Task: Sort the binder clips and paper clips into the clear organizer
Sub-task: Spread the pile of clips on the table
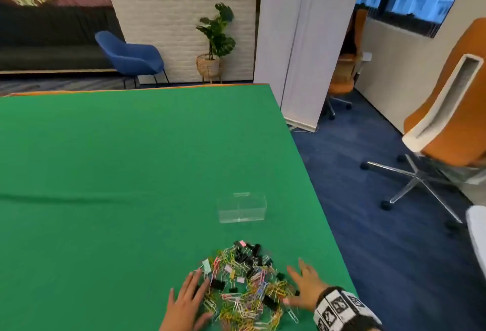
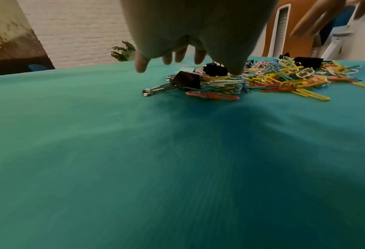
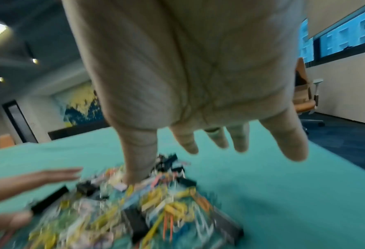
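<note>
My left hand [image 1: 188, 301] lies nearest, at the near edge of the table [image 1: 105, 172], fingers straight and spread, palm down against the left side of the pile [image 1: 247, 286]. From the left wrist view I see its fingertips [image 2: 140, 64] hanging just above the green cloth, with the thumb touching down among the paper clips [image 2: 283, 79] beside a black binder clip [image 2: 187, 80]. It holds nothing.

My right hand [image 1: 306, 287] sits on the right side of the pile, fingers also straight and fanned apart, a patterned black-and-white band [image 1: 339, 309] round the wrist. In the right wrist view the thumb [image 3: 138, 151] reaches down into the heap while the other fingers point out over the cloth; that picture is blurred, so I cannot tell whether the thumb actually touches a clip.

The pile, a tangle of coloured paper clips and mostly black binder clips, lies between my two hands. The organizer [image 1: 242, 208] stands farther out on the table, apart from the pile and slightly to the right; I see nothing in it.

Off the table's right side, an orange chair [image 1: 447, 109] stands on blue carpet.
</note>
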{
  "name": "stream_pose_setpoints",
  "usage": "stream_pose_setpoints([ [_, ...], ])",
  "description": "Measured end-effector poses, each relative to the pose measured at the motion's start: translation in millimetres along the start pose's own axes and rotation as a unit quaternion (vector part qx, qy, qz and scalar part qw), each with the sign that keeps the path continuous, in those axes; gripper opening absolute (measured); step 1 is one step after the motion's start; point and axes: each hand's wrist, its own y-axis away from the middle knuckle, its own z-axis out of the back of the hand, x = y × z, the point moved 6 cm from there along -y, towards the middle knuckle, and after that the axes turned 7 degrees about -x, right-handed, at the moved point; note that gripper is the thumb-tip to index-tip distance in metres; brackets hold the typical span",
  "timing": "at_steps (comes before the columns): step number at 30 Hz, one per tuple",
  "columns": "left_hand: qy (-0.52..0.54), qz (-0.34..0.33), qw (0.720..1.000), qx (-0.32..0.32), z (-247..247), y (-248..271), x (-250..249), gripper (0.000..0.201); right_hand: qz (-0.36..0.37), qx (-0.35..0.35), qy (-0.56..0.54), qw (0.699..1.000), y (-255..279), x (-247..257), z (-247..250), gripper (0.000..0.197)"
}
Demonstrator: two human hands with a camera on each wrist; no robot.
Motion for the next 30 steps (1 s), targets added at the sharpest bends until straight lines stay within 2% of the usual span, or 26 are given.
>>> stream_pose_setpoints([
  [1, 0.006, 0.019, 1.0, -0.014, 15.7, -3.9, -5.6, 0.097, -0.004, -0.015, 0.004, 1.0, -6.5, 2.2, -8.1, 0.087],
  [4, 0.026, 0.077, 0.992, 0.094, 25.2, -0.3, -14.7, 0.115, -0.005, -0.066, 0.02, 0.998, -22.7, 14.0, -12.4, 0.09],
  [7, -0.002, 0.079, 0.989, 0.129, 29.1, -4.6, -26.9, 0.11, 0.005, -0.085, 0.019, 0.996, -44.8, 21.6, -21.0, 0.09],
  [12, -0.005, 0.071, 0.993, 0.098, 26.0, -17.7, -26.7, 0.111, -0.007, -0.065, 0.007, 0.998, -61.6, 24.9, -37.8, 0.1],
  [20, -0.051, 0.067, 0.995, 0.062, 14.5, -6.5, -32.9, 0.108, -0.008, -0.093, -0.003, 0.996, -64.0, 25.0, -45.9, 0.101],
  [30, -0.046, 0.065, 0.995, 0.058, 13.7, 1.4, -31.7, 0.103, 0.006, -0.133, 0.039, 0.99, -59.4, 29.7, -49.3, 0.099],
])
